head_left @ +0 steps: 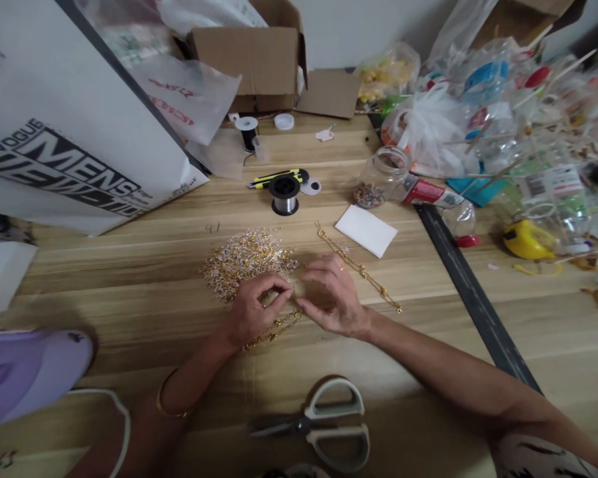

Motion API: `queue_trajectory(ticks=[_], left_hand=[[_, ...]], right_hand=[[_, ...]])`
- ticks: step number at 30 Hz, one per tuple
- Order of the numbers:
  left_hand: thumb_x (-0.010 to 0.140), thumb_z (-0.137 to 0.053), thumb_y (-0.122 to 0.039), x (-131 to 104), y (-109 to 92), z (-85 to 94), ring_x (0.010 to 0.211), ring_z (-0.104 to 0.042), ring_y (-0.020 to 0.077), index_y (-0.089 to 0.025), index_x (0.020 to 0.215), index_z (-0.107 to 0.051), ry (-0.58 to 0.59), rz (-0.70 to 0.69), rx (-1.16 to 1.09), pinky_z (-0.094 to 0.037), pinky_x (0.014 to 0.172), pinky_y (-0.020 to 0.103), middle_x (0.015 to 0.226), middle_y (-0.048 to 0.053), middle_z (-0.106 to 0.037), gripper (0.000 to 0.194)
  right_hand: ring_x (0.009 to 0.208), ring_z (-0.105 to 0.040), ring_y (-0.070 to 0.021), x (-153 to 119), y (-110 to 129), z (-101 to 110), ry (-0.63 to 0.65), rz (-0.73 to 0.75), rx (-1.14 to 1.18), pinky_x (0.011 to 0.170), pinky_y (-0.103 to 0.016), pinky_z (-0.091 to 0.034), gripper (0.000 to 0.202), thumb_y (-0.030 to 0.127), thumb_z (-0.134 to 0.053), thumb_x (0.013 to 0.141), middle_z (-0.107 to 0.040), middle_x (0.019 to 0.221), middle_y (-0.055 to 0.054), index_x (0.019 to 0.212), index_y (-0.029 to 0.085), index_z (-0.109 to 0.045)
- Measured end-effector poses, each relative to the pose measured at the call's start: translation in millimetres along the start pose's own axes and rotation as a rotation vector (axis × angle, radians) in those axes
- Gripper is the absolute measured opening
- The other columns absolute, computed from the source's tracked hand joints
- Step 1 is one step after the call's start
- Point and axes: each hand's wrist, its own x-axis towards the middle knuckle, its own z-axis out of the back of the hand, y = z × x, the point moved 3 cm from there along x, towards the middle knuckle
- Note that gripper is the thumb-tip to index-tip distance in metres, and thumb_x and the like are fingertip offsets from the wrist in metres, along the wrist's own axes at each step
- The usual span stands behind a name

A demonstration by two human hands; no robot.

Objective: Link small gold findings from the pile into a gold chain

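Near the middle of the surface [428,398], your left hand [256,309] is pinched thumb to finger on what looks like a thin gold piece [294,290], too small to name. Your right hand [336,295] faces it, thumb and fingers parted; nothing can be made out in its grasp. A pile of gold and clear bits [244,259] lies just past your left hand, toward the far edge. One gold chain, the near chain [274,330], is partly hidden by that hand; another, the far chain [363,270], slants just beyond your right.

The likeliest slip is the thin piece springing from so narrow a pinch and getting lost in the pile. Your left hand could also snag the near chain, or its knuckles scatter loose bits.

Toward the near edge, scissors [306,425] point their blades at the left edge, where a drawn-back forearm might brush them. A purple iron [34,372] sits at the left edge, its cord [124,411] close to your left forearm. Toward the far edge stand a wire spool [284,199] and a cardboard box [246,60]. Plastic bottles [498,119] crowd the far right corner, hampering any reach there.
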Motion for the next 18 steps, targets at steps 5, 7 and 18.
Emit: queue_trajectory(ticks=[5, 7, 18], left_hand=[[0.082, -0.059, -0.017, -0.6, -0.7, -0.5, 0.064, -0.061, 0.0135, -0.017, 0.073, -0.064, 0.012, -0.041, 0.044, -0.047, 0.065, 0.024, 0.069, 0.002, -0.067, 0.009], [0.081, -0.059, -0.017, -0.6, -0.5, 0.0, 0.064, -0.061, 0.0134, -0.016, 0.073, -0.064, 0.011, -0.034, 0.044, -0.047, 0.064, 0.024, 0.069, 0.002, -0.066, 0.009], [0.082, -0.059, -0.021, -2.1, 8.5, 2.6, 0.066, -0.06, 0.0123, -0.016, 0.075, -0.063, -0.004, 0.071, -0.032, -0.046, 0.065, 0.022, 0.071, 0.001, -0.065, 0.01]], right_hand=[[0.086, -0.058, -0.0214, 1.2, 0.1, -2.8, 0.123, 0.047, -0.083, 0.083, -0.043, -0.039, 0.017, 0.022, -0.057, 0.088, -0.068, 0.099, -0.007, 0.104, 0.023, -0.061], [0.082, -0.057, -0.0195, 1.4, -0.6, -3.4, 0.133, 0.065, -0.091, 0.083, -0.042, -0.038, 0.013, 0.019, -0.055, 0.089, -0.069, 0.094, -0.005, 0.098, 0.022, -0.063], [0.075, -0.056, -0.0165, 2.8, -3.7, -6.1, 0.081, 0.063, -0.071, 0.086, -0.038, -0.039, 0.005, 0.018, -0.057, 0.089, -0.065, 0.079, -0.002, 0.092, 0.019, -0.061]])
